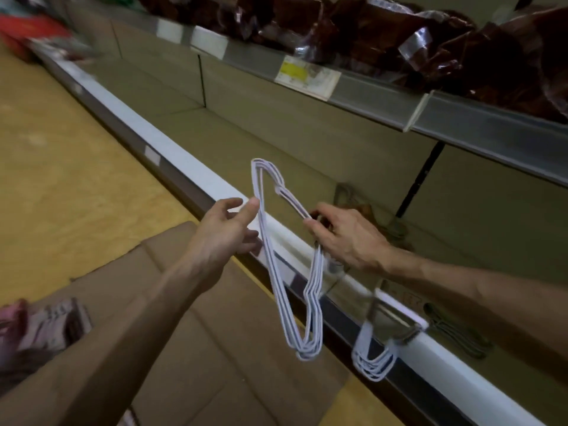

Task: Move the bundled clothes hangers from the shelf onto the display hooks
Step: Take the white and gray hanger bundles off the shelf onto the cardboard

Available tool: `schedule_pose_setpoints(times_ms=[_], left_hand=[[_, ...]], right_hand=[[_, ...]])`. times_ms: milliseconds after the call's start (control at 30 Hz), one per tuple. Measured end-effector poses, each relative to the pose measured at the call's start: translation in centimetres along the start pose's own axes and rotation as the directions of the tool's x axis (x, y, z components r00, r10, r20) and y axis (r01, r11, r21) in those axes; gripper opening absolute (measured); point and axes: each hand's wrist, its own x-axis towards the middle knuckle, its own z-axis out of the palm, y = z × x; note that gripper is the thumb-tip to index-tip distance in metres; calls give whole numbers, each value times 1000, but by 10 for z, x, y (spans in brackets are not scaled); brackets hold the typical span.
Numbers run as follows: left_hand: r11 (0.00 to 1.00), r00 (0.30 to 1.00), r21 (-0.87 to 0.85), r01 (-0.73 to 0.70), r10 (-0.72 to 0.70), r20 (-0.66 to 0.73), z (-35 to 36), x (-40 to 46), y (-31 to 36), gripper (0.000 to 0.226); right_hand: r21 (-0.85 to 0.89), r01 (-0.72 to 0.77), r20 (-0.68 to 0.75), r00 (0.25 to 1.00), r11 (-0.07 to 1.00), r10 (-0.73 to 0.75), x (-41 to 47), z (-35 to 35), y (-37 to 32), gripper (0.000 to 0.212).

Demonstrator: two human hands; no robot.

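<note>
The bundle of white wire clothes hangers [285,265] hangs in mid-air in front of the lower shelf's pale front rail [196,170], turned on edge, probably to line up with a hook. The right hand [344,235] pinches its upper wire, fingers curled round it. The left hand [229,229], fingers loosely spread, steadies the long side with thumb and fingertips. A second white bundle [373,361] dangles from a rail-mounted metal hook [399,318] nearby.

The bundle of hangers [278,265] in my hands is pale lilac-white, like the second bundle [373,361] hanging off the white shelf edge [196,170]. The shelf [246,130] is olive-beige, the floor [61,167] yellow, the cardboard box [233,333] brown, the upper packages [399,35] dark maroon.
</note>
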Motion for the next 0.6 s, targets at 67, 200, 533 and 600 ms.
schedule_pose_setpoints(times_ms=[67, 200, 533, 600], left_hand=[[988, 999, -152, 10, -16, -42, -22, -5, 5, 57], [931, 993, -363, -31, -12, -117, -67, -18, 16, 38], [837, 947, -524, -157, -22, -319, -152, -58, 27, 65], [857, 932, -483, -180, -9, -362, -159, -65, 28, 63]], right_hand=[[-47, 103, -36, 994, 994, -105, 7, 12, -31, 33], [68, 288, -14, 958, 955, -287, 10, 31, -91, 28], [219, 404, 74, 901, 888, -428, 7, 63, -171, 35], [254, 407, 79, 895, 877, -438, 4, 66, -181, 37]])
